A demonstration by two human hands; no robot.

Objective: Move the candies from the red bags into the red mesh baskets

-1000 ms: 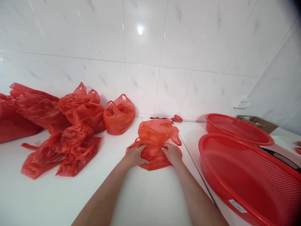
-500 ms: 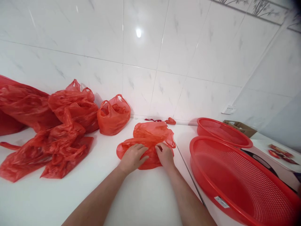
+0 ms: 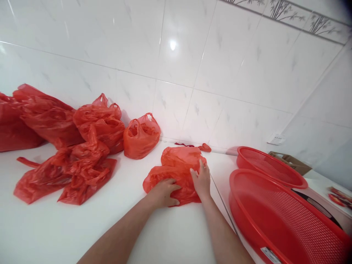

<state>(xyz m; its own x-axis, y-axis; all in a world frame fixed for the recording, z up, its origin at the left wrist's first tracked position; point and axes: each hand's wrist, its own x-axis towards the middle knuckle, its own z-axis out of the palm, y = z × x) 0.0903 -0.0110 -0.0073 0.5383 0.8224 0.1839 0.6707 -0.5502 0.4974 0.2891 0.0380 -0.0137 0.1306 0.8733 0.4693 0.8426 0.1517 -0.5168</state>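
A crumpled red plastic bag [image 3: 176, 167] lies on the white counter [image 3: 82, 227] in front of me. My left hand [image 3: 164, 192] rests on its near edge with fingers curled into the plastic. My right hand [image 3: 201, 178] lies flat on the bag's right side, fingers stretched upward and pressing it down. Both forearms reach in from the bottom of the view.
Several more red plastic bags [image 3: 82, 154] are heaped at the left along the tiled wall, one small filled bag [image 3: 141, 136] standing nearest. Two red mesh baskets [image 3: 275, 212] sit at the right. A cardboard box [image 3: 291, 161] and a wall socket [image 3: 275, 139] are behind them.
My right hand has moved up along the bag's right side and flattened out. My left hand stays on the near edge. The bag is pressed lower and more gathered.
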